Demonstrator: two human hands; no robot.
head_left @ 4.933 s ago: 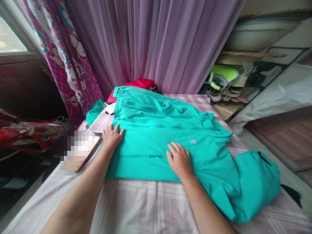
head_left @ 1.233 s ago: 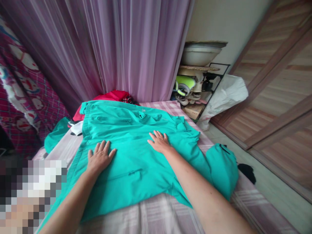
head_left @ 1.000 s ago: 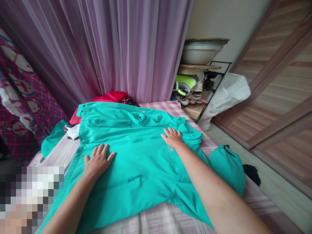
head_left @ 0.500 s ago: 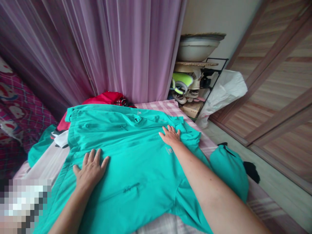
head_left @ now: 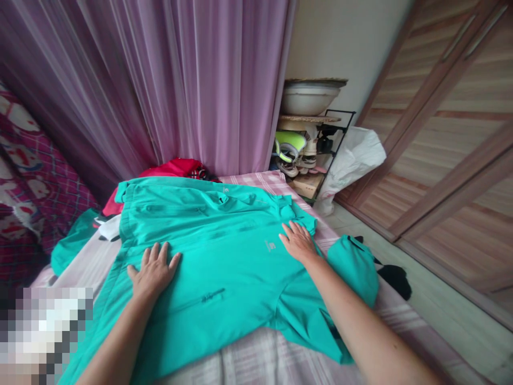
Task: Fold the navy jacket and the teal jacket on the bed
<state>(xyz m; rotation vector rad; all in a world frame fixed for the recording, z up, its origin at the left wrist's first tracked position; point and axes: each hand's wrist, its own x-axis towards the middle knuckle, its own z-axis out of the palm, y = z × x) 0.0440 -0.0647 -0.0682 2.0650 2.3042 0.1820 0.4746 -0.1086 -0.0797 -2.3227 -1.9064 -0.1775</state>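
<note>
A teal zip jacket (head_left: 200,267) lies spread over the bed, with a small pale logo on its chest and zipped pockets. My left hand (head_left: 154,270) rests flat on it near the hem, fingers spread. Near the collar end, my right hand (head_left: 298,241) lies flat on the fabric with its fingers stretched out. Neither hand grips anything. One sleeve (head_left: 316,321) reaches toward the near side, partly behind my right forearm. Beside that forearm bulges another teal piece of cloth (head_left: 352,270); whether it belongs to the jacket I cannot tell.
Red clothing (head_left: 172,168) lies beyond the jacket, before a purple curtain (head_left: 212,80). At the back right stand a shoe rack (head_left: 332,155) with basins (head_left: 310,99) on top and a white bag (head_left: 356,160). Wooden wardrobe doors (head_left: 444,144) line the right. Checked bedding (head_left: 240,358) shows underneath.
My right hand has slid across the jacket toward the collar end, to the right of the logo. My left hand stays nearly in place. The camera view has shifted somewhat.
</note>
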